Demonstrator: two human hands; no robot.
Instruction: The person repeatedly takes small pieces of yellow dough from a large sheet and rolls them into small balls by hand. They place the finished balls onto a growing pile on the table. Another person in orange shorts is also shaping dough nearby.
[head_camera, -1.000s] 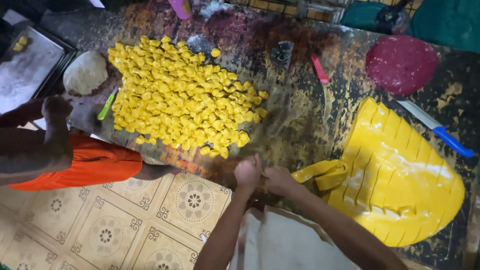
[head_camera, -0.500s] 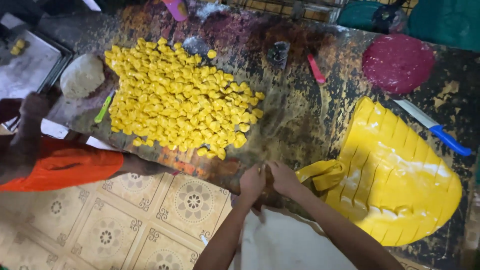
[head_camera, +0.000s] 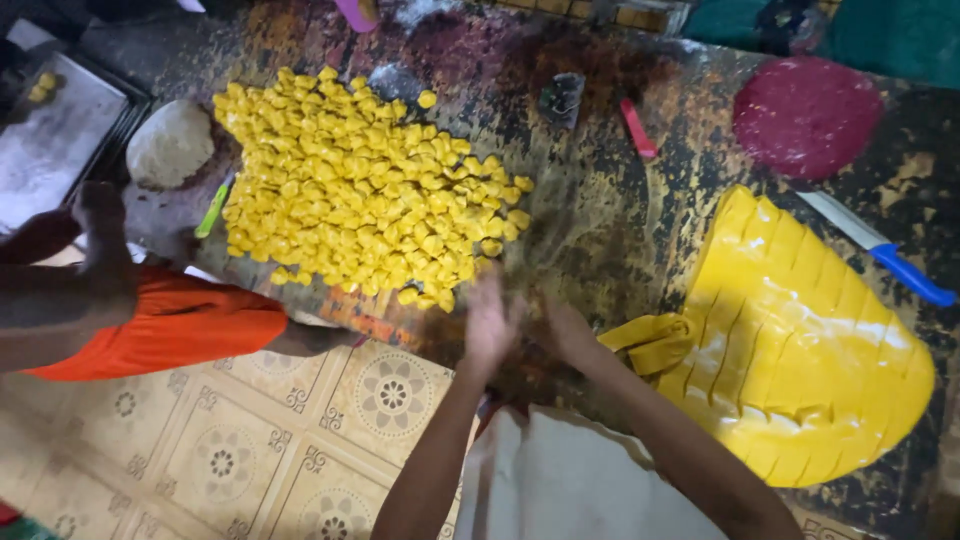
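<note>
**A:** In the head view, where are the two hands?

**B:** Both sit at the near edge of the dark worktop (head_camera: 610, 230). The left hand (head_camera: 490, 325) and the right hand (head_camera: 568, 335) are close together, palms facing each other, both blurred. Whether anything sits between them, I cannot tell; the fingers look loosely spread rather than clenched.

**A:** What lies nearest to them?

**B:** Just to the right, a scored sheet of yellow dough (head_camera: 800, 340), cut into strips, with a folded yellow strip (head_camera: 650, 342) at its near corner beside the right hand. To the left and farther up, a heap of small yellow dough pieces (head_camera: 360, 190) covers the worktop; its nearest pieces lie just beyond the left hand.

**A:** Anything else on the surface?

**B:** A knife with a blue handle (head_camera: 880, 250) past the sheet, a dark red disc of dough (head_camera: 805, 115), a small red tool (head_camera: 637, 128), and a pale dough ball (head_camera: 170, 142) beside a metal tray (head_camera: 50, 150).

**A:** Other people?

**B:** One person in orange cloth (head_camera: 170, 325) at the left, an arm (head_camera: 70, 300) stretched along the table edge.
</note>
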